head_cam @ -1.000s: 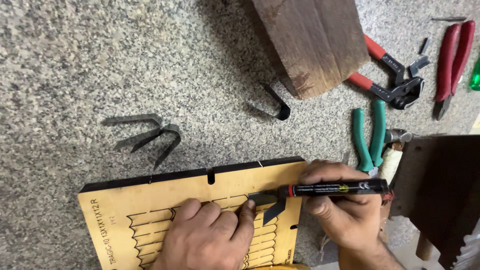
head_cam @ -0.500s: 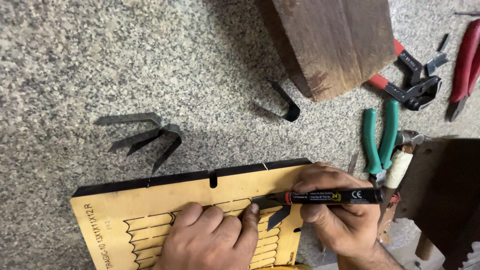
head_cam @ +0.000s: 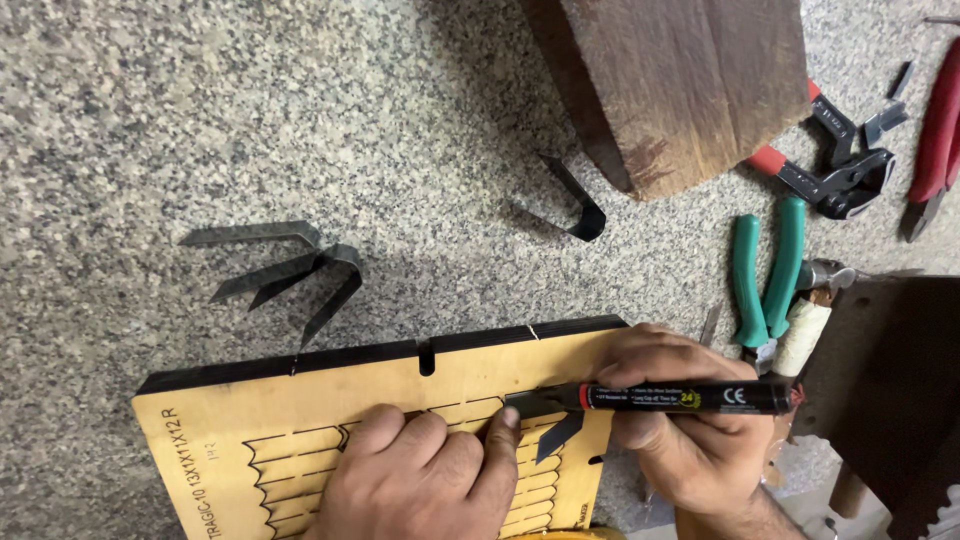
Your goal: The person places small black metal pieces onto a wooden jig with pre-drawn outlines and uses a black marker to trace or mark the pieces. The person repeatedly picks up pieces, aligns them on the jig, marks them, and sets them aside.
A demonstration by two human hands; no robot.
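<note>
Speckled granite [head_cam: 250,120] forms the work surface, and near its lower edge a pale plywood die board [head_cam: 330,400] with laser-cut slots is laid flat. A dark block of wood [head_cam: 690,80] is seen at the top right, with red-handled pliers [head_cam: 840,170] just beside it and green-handled pliers [head_cam: 765,270] below. Bent strips of steel rule [head_cam: 290,265] are spread well apart from the board on the left; another bent strip [head_cam: 575,205] rests near the block.

The board is pinned by the left hand [head_cam: 430,480], its fingers curled and pressed flat on the slots. A black marker [head_cam: 680,397] is gripped sideways in the closed fingers of the right hand [head_cam: 690,430], its tip touching a small dark blade piece [head_cam: 555,425] at the board's right edge.

A clean mark would seem best obtained if the board is kept pressed down and the marker tip drawn lightly along the blade. Open room is left on the granite to the left and above; the right side is crowded by tools and a dark stand [head_cam: 880,400].
</note>
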